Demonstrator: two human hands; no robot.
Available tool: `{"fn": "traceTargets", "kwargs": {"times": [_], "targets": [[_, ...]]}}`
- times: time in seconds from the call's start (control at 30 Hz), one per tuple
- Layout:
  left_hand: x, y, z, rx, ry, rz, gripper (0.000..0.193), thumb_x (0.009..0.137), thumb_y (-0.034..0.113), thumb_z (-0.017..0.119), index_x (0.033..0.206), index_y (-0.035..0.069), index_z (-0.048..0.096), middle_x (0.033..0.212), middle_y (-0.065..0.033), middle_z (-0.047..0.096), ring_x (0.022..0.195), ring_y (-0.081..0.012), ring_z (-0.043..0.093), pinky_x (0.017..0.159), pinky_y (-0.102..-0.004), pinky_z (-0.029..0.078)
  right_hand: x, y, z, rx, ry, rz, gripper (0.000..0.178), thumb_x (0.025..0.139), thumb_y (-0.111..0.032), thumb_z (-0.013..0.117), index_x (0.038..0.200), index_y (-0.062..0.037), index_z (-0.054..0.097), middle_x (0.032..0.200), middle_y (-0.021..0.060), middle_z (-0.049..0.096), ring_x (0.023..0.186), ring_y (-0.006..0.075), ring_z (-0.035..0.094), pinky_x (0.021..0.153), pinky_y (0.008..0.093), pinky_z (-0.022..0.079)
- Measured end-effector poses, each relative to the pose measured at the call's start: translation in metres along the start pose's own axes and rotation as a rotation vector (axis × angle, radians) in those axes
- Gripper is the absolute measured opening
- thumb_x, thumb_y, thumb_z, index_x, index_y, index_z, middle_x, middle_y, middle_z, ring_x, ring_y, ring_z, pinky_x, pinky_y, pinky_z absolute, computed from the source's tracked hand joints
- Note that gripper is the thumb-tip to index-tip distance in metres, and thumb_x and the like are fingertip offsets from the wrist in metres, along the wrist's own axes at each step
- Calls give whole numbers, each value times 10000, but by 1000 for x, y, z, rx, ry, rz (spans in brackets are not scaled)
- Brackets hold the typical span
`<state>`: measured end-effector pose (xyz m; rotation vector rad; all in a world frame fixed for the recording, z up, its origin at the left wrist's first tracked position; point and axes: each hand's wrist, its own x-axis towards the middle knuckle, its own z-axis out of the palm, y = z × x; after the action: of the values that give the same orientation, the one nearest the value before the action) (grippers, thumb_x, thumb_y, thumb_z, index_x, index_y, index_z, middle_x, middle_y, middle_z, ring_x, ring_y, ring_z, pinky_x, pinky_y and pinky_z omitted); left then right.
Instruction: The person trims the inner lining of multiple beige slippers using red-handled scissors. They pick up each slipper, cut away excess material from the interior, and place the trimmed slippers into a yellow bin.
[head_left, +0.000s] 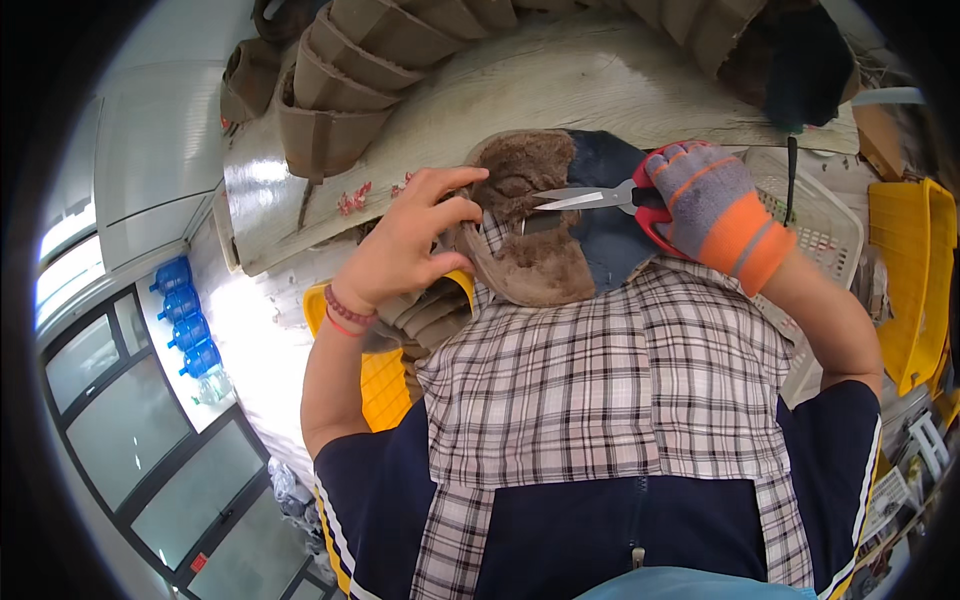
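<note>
My right hand point(712, 208), in a grey and orange glove, is closed round the red handles of a pair of scissors point(588, 198). The slightly parted blades point left across a curved piece with brown fleece lining point(540, 276) and a dark blue section point(612, 240). A gap in the middle of this piece lies just under the blades. With bent fingers and thumb, my bare left hand point(405, 235) grips the piece's left edge. The piece is held at the table's near edge, against my checked apron point(560, 390).
Nested brown pieces point(340, 90) stand along the far side of the pale wooden table point(560, 85). A yellow basket point(385, 390) is below my left arm; a white crate point(835, 215) is beyond my right hand. Yellow bins point(910, 290) stand at the right, blue water bottles point(180, 305) at the left.
</note>
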<state>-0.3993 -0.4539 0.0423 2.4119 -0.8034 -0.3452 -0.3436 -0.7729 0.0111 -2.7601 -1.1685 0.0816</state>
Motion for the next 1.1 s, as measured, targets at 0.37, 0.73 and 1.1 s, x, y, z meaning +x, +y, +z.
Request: {"fn": "traceTargets", "kwargs": {"times": [0.37,0.73,1.1], "targets": [[2,12,11,17,49,-37,443,561,8,737,959,54,549,1357,-101,427,1125,-334,438,941,-408,402,59,-25,1,-44,-612,-55,248,786,-271,592,929,-85,672,868,85,684,805,261,647,674,354,518],[4,7,13,25,30,-28,440,573,38,747,966,50,551,1363,-108,420,1140,-346,433,950,-413,395,79,-33,-1,-86,-795,-108,320,780,-305,616,957,-40,638,840,125,672,805,301,644,686,374,511],[4,8,10,32,17,-22,455,570,22,741,981,47,546,1369,-108,410,1133,-350,432,945,-413,404,82,-34,-6,-91,-786,-151,313,782,-326,616,945,-63,663,854,125,676,798,289,648,691,373,510]]}}
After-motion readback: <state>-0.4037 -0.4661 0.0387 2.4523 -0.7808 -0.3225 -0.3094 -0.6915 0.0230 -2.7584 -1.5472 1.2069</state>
